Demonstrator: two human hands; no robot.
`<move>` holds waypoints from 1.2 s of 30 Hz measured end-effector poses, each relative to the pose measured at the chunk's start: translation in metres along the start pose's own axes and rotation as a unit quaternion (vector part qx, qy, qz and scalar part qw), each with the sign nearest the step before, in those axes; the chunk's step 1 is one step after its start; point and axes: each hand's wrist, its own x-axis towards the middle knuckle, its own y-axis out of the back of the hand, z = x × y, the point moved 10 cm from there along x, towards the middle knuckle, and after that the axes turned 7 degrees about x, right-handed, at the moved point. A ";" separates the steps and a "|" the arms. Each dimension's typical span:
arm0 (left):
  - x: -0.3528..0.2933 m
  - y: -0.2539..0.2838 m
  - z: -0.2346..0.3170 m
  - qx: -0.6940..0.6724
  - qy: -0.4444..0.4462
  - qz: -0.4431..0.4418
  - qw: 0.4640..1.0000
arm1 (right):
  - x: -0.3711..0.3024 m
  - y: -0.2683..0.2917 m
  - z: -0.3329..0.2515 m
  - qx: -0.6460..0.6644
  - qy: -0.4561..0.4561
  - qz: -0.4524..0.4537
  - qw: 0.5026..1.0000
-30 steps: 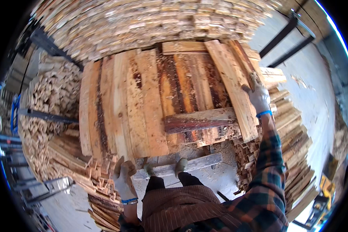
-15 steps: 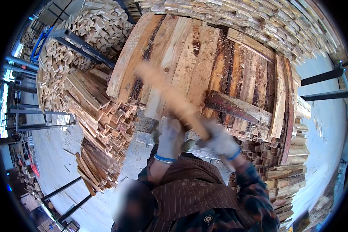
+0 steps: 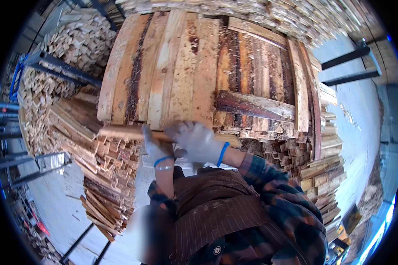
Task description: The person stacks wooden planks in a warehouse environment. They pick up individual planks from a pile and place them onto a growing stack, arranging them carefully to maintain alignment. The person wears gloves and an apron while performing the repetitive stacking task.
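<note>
A narrow wooden board [image 3: 124,132] lies crosswise in front of me, along the near edge of the stacked planks. My left hand [image 3: 154,146], in a pale work glove, grips it from the near side with the thumb up. Close beside it, my gloved right hand [image 3: 200,140] is closed over the board, its fingers somewhat blurred. Past the right hand the board's right end [image 3: 232,140] shows. Beyond both hands is a layer of light planks [image 3: 181,66] set side by side, some with dark bark streaks.
A reddish-brown board [image 3: 256,106] lies across the lower planks at the right. Heaps of short wood pieces [image 3: 75,48] and a dark metal frame [image 3: 62,66] stand at the left. More stacked timber [image 3: 287,17] rises at the far side. Metal bars [image 3: 347,66] jut out at the right.
The board has swung from a slant to nearly crosswise and come down toward the planks' near edge. My right hand has moved left, close to my left hand. The view has shifted right.
</note>
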 end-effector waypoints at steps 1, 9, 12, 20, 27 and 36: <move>-0.010 0.002 0.004 0.013 -0.023 -0.021 0.999 | 0.000 -0.008 -0.001 -0.005 0.000 -0.024 1.000; -0.051 -0.034 0.106 -0.077 -0.006 -0.035 0.996 | 0.026 0.044 -0.032 0.021 0.009 -0.036 0.999; -0.057 -0.051 0.118 -0.029 0.035 -0.145 0.988 | 0.053 0.074 -0.019 -0.049 0.016 0.032 0.998; -0.018 -0.073 0.189 0.432 -0.294 -0.082 0.849 | 0.119 0.069 0.109 -0.071 -0.089 0.051 0.992; 0.045 -0.211 0.180 0.714 -0.532 -0.199 0.410 | 0.120 0.066 0.098 -0.044 -0.097 0.100 0.989; 0.074 -0.212 0.125 0.779 -0.497 -0.223 0.310 | -0.013 0.160 0.149 0.097 -0.067 0.334 0.935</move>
